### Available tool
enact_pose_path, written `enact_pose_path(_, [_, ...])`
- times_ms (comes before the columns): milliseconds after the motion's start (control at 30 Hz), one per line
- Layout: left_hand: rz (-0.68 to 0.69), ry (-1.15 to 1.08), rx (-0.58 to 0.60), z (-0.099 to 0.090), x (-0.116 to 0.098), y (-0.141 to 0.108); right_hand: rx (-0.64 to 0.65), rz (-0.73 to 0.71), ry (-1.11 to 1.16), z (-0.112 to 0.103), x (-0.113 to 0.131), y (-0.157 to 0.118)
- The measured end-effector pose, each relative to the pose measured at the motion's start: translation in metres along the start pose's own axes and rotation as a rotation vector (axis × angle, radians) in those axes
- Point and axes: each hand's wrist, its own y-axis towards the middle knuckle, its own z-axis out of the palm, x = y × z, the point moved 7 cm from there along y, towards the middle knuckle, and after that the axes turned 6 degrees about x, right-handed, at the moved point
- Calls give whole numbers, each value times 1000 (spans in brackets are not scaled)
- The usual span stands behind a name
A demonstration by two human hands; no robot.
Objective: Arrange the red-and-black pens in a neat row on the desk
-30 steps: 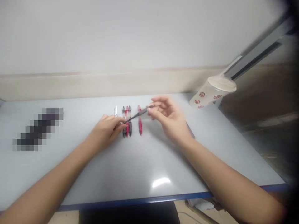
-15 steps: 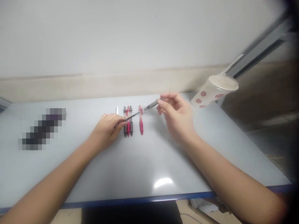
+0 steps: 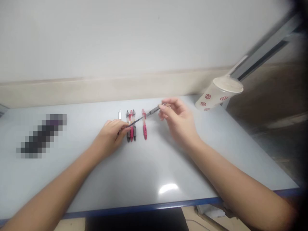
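Pens (image 3: 131, 133), four, beside left hand (image 3: 109, 134)

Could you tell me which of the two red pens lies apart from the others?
The right-hand red pen lies alone; the other red pen lies between two dark pens.

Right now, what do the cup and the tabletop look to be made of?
The cup looks like matte printed paper, given its dull surface, though plastic is possible. The tabletop looks like glossy laminate or coated metal: a bright glare spot shows on it.
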Motion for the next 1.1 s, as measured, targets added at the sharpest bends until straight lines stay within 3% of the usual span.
enact_pose_path(1100, [-2, -47, -13, 1, -4, -1, 10, 58, -71, -2, -6, 1])
